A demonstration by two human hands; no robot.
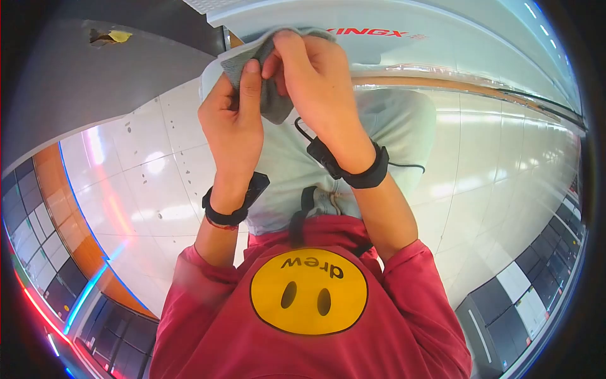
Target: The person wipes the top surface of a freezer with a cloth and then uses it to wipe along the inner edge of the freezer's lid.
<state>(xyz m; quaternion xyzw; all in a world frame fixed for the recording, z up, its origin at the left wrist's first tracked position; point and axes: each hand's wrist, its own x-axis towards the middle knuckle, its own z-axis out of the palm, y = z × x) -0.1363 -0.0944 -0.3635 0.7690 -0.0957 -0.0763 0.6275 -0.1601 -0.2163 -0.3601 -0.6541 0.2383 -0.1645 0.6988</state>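
Observation:
Near the top centre, both hands hold a grey cloth (275,104) in front of the knees. My left hand (237,114) pinches its left part between thumb and fingers, with the thumb pointing up. Close beside it, my right hand (319,76) is closed on the cloth's upper part, fingers curled inward. The cloth hangs down between the hands in a rounded flap. A black band is round each wrist, and a thin black cable runs by the right one.
A white surface (467,38) with red lettering curves across the top right. At the upper left lies a dark grey panel (126,76) with a torn yellowish spot. Light floor tiles (480,164) surround the legs; dark cabinets (492,316) stand at the lower edges.

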